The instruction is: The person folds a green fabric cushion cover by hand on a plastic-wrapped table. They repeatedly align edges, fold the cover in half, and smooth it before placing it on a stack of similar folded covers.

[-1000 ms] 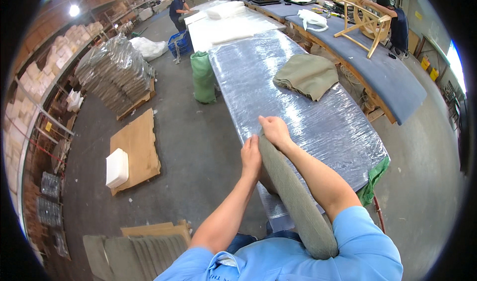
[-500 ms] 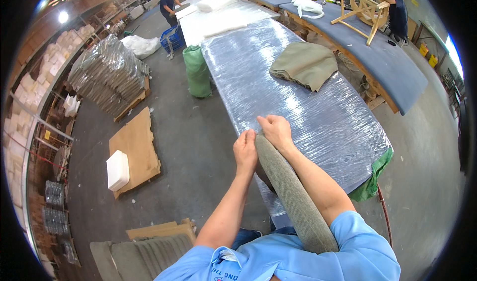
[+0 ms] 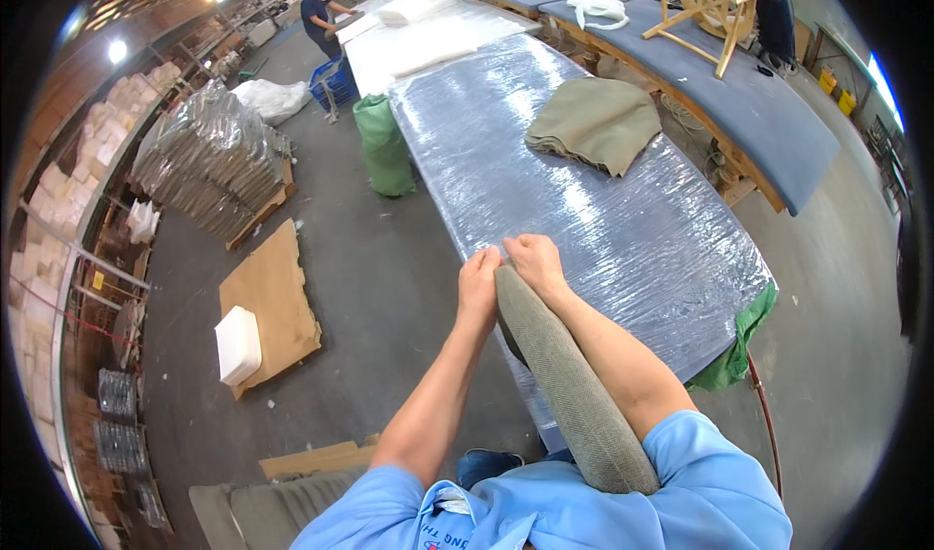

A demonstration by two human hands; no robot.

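A grey-green fabric-covered cushion [image 3: 576, 390] stands on edge between my forearms, its near end against my blue shirt. At its far end my left hand [image 3: 478, 285] is closed on the left side of the corner. My right hand [image 3: 536, 263], also closed, pinches the same end from the right, close beside the left. Fingers hide the exact edge of fabric they grip. Beyond them, a stack of olive fabric pieces [image 3: 595, 125] lies on the plastic-wrapped table [image 3: 623, 224].
White foam sheets [image 3: 428, 49] cover the table's far end. A green sack [image 3: 382, 146] stands at its left side. Cardboard [image 3: 277, 302] with white pads lies on the floor, and stacked cushions [image 3: 282, 511] sit at lower left. Co-workers are at far left and far right.
The view has shifted slightly. My right hand has drawn a little nearer and lower, its fist tighter beside my left. Both hands keep their grip on the cushion's far end.
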